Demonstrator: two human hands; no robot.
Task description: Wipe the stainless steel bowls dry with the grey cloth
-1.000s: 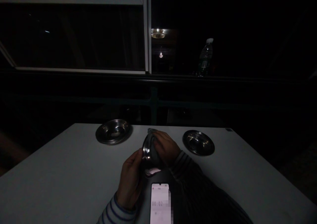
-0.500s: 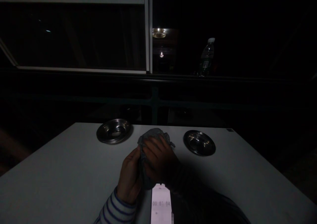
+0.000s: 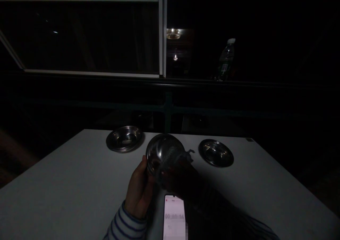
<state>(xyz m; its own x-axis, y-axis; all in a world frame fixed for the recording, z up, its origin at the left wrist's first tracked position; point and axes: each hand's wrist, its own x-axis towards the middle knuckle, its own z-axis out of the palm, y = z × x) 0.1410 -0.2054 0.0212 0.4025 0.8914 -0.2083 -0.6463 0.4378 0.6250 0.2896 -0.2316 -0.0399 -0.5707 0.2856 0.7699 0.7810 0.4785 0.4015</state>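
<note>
My left hand (image 3: 139, 189) is closed on the left edge of a shiny metal dish (image 3: 156, 148), thumb along the rim. The dish is held tilted above the table, its inside facing me. In my right hand (image 3: 182, 178), dark and blurred, a grey cloth (image 3: 172, 155) is bunched against the lower right of the dish. A loose end of the cloth sticks out to the right. My right fingers are partly lost in shadow.
On the white table (image 3: 79, 183), stacked metal dishes (image 3: 110, 143) stand back left and another metal dish (image 3: 230, 159) back right. A lit phone (image 3: 174, 210) showing a timer lies in front of me. Beyond are a window frame (image 3: 162, 38) and a plastic bottle (image 3: 226, 57).
The cloth and my right hand have moved down and right across the dish, uncovering its shiny inside. My left hand keeps its hold. The view has shifted slightly.
</note>
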